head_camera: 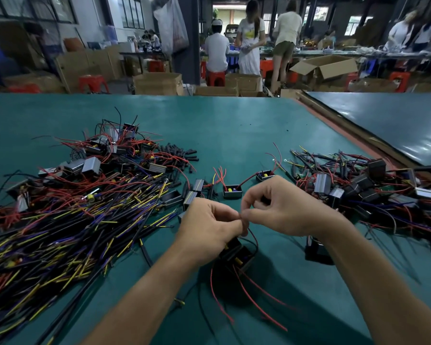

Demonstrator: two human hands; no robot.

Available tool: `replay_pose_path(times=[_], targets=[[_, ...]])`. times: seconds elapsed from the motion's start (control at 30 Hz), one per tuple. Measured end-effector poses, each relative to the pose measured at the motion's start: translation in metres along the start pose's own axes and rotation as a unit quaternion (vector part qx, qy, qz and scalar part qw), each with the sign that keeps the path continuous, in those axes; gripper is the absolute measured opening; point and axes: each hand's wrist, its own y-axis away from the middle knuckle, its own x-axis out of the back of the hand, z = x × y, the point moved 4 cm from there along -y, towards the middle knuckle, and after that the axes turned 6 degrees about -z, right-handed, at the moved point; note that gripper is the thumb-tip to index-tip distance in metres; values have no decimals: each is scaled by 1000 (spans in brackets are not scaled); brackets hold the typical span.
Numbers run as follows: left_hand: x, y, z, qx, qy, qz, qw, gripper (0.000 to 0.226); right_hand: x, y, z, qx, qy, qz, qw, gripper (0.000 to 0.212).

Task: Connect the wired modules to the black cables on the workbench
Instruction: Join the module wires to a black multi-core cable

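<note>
— Where does our small black box module with red wires (237, 252) lie?
— Just under our left grip (209, 227), low over the green tabletop (234, 125). Its thin red wire (253, 236) climbs to where both grips meet, fingers curled, pinching its end.
— And our right grip (284, 210)?
— Touching the left, equally near. The heap of black yellow-tipped cables (72, 232) lies well left, nearer the left grip.

Showed a smooth, matt green bench top (234, 125), glossy plastic-coated cables (67, 220), black plastic modules (232, 194), ribbed shiny metal cases (322, 182), plain brown cardboard boxes (157, 83) and glossy red plastic stools (92, 82).
</note>
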Motion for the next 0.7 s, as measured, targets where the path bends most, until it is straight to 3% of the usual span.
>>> replay_pose_path(times=[0.1,0.2,0.3,0.37,0.47,0.6,0.7], targets=[[-1,5,1,-45,-64,110,991,7,-5,-8,10,-110,-65,51,991,23],[-3,10,5,-101,-159,136,973,10,-12,-10,20,-200,-135,39,970,21],[-1,3,2,-66,-103,84,989,12,-5,-8,19,-142,-70,57,986,22],[3,-2,0,-24,-3,45,999,19,1,-7,15,-72,-76,48,993,16],[1,-1,1,8,91,-18,996,10,6,-2,13,-16,-101,7,995,9],[-2,0,-3,23,43,-21,999,10,4,3,9,-19,-57,-32,998,16],[-3,2,-1,-45,-65,19,997,7,1,1,8,-67,15,-43,997,24]])
